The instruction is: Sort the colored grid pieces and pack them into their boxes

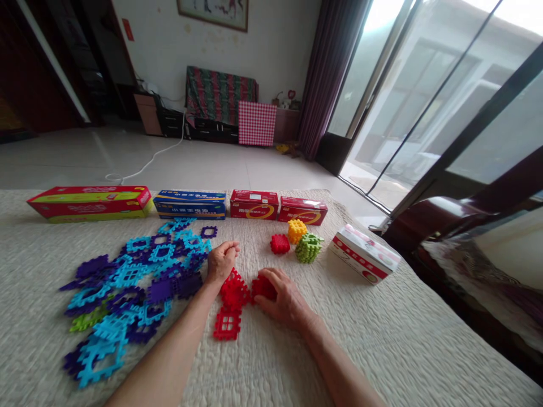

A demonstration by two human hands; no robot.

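Note:
My left hand (pixel 222 262) is closed in a loose fist just above and beside a small heap of red interlocking plastic squares (pixel 235 293); nothing sticks out of its fingers. My right hand (pixel 285 297) curls its thumb and fingers round a red interlocking square (pixel 261 287), partly hidden under the palm. Nearer to me, a red square with a window pattern (pixel 227 324) lies flat, touching the heap. Beyond the right hand stand a red stack (pixel 280 244), a yellow cube (pixel 297 230) and a green block (pixel 309 249) made of like pieces.
Left of my hands spreads a loose pile of blue, purple and green squares (pixel 159 289). Along the far edge stand a long red-and-green box (pixel 91 203), a blue box (pixel 189 204) and two red boxes (pixel 254 205). A white box (pixel 365 252) lies at the right on the quilted cover (pixel 407 339).

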